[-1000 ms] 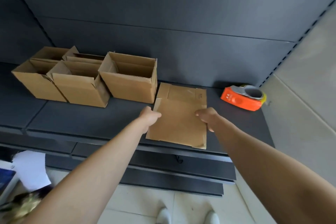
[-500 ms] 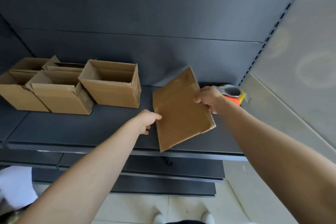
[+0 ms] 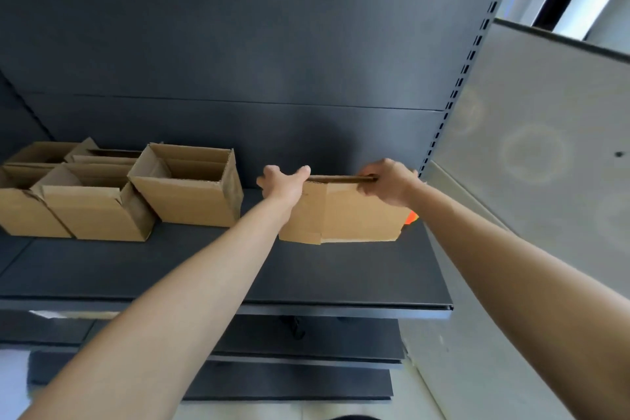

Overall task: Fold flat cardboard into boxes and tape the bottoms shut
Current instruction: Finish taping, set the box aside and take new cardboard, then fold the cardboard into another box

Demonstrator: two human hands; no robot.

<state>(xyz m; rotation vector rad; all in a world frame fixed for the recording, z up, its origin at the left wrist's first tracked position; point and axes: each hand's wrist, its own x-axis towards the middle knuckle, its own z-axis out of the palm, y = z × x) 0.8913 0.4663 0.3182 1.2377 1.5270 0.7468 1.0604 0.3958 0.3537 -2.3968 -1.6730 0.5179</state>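
Dark grey shelf point(image 3: 306, 276): landmark, runs across middle. Dark back panel point(image 3: 238, 44) rises behind shelf, horizontal seam across it. Slotted upright point(image 3: 456, 89) at shelf's right end, slanting up. Light grey side panel point(image 3: 531, 160) right of upright, faint ring marks on it. Lower dark shelves point(image 3: 306, 378) beneath shelf. Pale tiled floor point(image 3: 255, 411) below those.

A shop or stockroom fitted with retail shelving.

Dark metal gondola shelving point(image 3: 341, 269) with a plain back panel point(image 3: 238, 44) and a slotted upright point(image 3: 477, 41) at its right edge fills the view; assembled open cardboard boxes point(image 3: 184, 187) stand along the shelf's left back, and lower shelves point(image 3: 306, 382) step out above a pale tiled floor.
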